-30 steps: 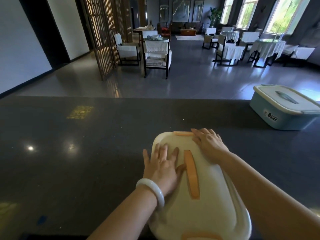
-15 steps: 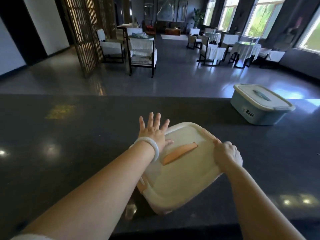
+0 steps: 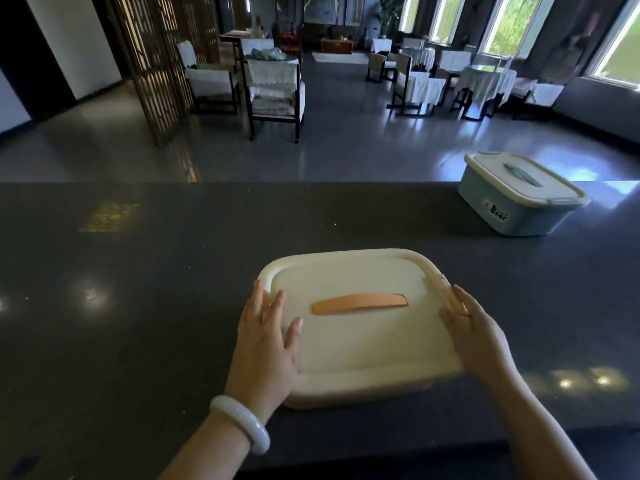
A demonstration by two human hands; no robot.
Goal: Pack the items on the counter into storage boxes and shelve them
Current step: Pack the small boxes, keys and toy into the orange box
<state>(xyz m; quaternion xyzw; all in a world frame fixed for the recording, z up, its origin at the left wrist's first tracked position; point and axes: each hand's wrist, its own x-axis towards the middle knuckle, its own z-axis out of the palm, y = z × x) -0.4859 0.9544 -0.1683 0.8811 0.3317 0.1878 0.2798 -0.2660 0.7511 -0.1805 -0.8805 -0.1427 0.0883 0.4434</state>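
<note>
A cream storage box (image 3: 360,341) with an orange handle (image 3: 360,304) on its closed lid lies flat on the dark counter (image 3: 138,323), its long side facing me. My left hand (image 3: 266,341) rests on the lid's left edge with fingers straight. Against the box's right edge lies my right hand (image 3: 474,337), fingers touching the orange latch (image 3: 446,289) there. A blue storage box (image 3: 519,194) marked "Bear", lid closed, stands at the counter's far right edge.
Beyond the counter's far edge lies a dim dining room with chairs (image 3: 273,88), cloth-covered tables (image 3: 485,81) and a wooden lattice screen (image 3: 152,57). Windows (image 3: 512,22) line the right wall.
The cream box has been turned from lengthwise through a diagonal to lie crosswise. My left hand moved from the far corner to the left edge; my right hand now lies flat at the right latch.
</note>
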